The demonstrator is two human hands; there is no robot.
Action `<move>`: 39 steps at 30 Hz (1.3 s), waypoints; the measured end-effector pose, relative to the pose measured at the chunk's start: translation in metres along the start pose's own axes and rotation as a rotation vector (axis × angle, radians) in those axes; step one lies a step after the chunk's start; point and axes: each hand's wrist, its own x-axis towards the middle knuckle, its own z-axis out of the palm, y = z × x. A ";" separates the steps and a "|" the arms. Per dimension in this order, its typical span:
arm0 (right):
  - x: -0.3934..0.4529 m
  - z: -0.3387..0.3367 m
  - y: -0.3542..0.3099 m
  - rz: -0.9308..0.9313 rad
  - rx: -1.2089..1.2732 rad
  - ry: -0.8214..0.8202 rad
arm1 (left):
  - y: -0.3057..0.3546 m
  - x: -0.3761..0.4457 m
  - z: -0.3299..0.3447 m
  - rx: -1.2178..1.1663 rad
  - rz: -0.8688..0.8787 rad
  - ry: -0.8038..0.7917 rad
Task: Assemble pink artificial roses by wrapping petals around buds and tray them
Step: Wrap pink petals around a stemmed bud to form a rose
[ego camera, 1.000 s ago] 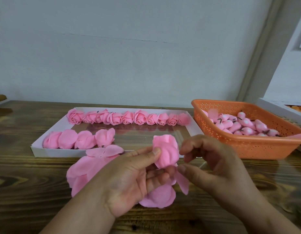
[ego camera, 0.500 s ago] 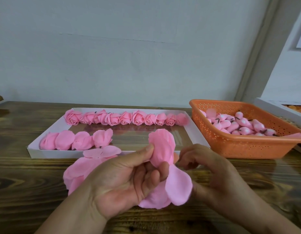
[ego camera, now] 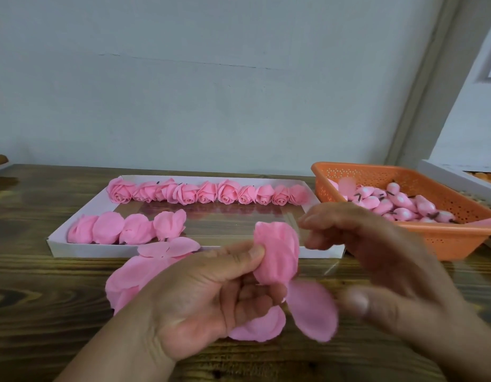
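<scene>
My left hand (ego camera: 211, 296) pinches a half-wrapped pink rose (ego camera: 277, 255) between thumb and fingers, above the table's front. Two loose petals (ego camera: 310, 310) of that rose hang down below it. My right hand (ego camera: 382, 268) hovers just right of the rose, blurred, fingers loosely curled, holding nothing that I can see. A pile of loose pink petals (ego camera: 134, 274) lies on the table behind my left hand. The white tray (ego camera: 73, 249) holds a back row of finished roses (ego camera: 205, 193) and a shorter front row (ego camera: 123, 228).
An orange perforated basket (ego camera: 445, 241) with several pink buds (ego camera: 398, 202) stands at the right. A white box edge (ego camera: 453, 175) sits behind it. The wall runs close behind the wooden table (ego camera: 45, 299).
My right hand has let go of the lower petal and drawn away to the right and up. The petal now hangs free. My left hand keeps hold of the rose.
</scene>
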 end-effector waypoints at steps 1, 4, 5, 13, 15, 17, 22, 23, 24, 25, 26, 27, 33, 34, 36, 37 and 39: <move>-0.004 -0.004 -0.001 -0.082 -0.017 0.064 | -0.001 0.000 0.001 0.039 0.014 -0.012; -0.017 -0.007 -0.012 -0.229 -0.233 0.194 | -0.002 -0.001 0.002 0.081 0.035 -0.033; -0.015 -0.006 -0.012 -0.266 -0.311 0.177 | -0.003 0.000 0.003 0.084 0.043 -0.025; -0.007 -0.001 -0.013 -0.241 -0.420 0.182 | -0.002 -0.001 0.005 0.083 0.061 -0.004; -0.009 0.001 -0.012 -0.214 -0.382 0.145 | -0.002 -0.001 0.005 0.080 0.049 -0.024; -0.010 0.003 -0.010 -0.203 -0.340 0.108 | -0.001 0.000 0.004 0.085 0.038 -0.046; -0.009 0.005 -0.009 -0.203 -0.295 0.078 | 0.000 -0.001 0.005 0.094 0.045 -0.049; -0.008 0.005 -0.010 -0.207 -0.292 0.073 | -0.001 -0.001 0.004 0.089 0.042 -0.050; -0.008 0.005 -0.010 -0.210 -0.288 0.065 | -0.001 -0.001 0.005 0.084 0.037 -0.054; -0.008 0.005 -0.010 -0.208 -0.281 0.058 | -0.001 -0.002 0.005 0.081 0.035 -0.055; -0.008 0.005 -0.010 -0.203 -0.270 0.053 | -0.001 -0.002 0.005 0.081 0.034 -0.053; -0.007 0.006 -0.010 -0.192 -0.257 0.053 | -0.001 -0.002 0.006 0.082 0.033 -0.052; 0.000 0.011 -0.009 -0.161 -0.211 0.048 | -0.002 -0.001 0.006 0.068 0.046 -0.016; 0.000 0.011 -0.010 -0.150 -0.211 0.044 | -0.002 -0.001 0.007 0.076 0.049 -0.013; 0.000 0.010 -0.011 -0.106 -0.192 0.043 | -0.002 -0.001 0.006 0.094 0.050 -0.002; 0.000 0.009 -0.011 -0.081 -0.178 0.053 | -0.002 -0.001 0.006 0.100 0.049 0.001; 0.000 0.008 -0.012 -0.021 -0.129 0.070 | -0.002 -0.001 0.006 0.106 0.050 -0.008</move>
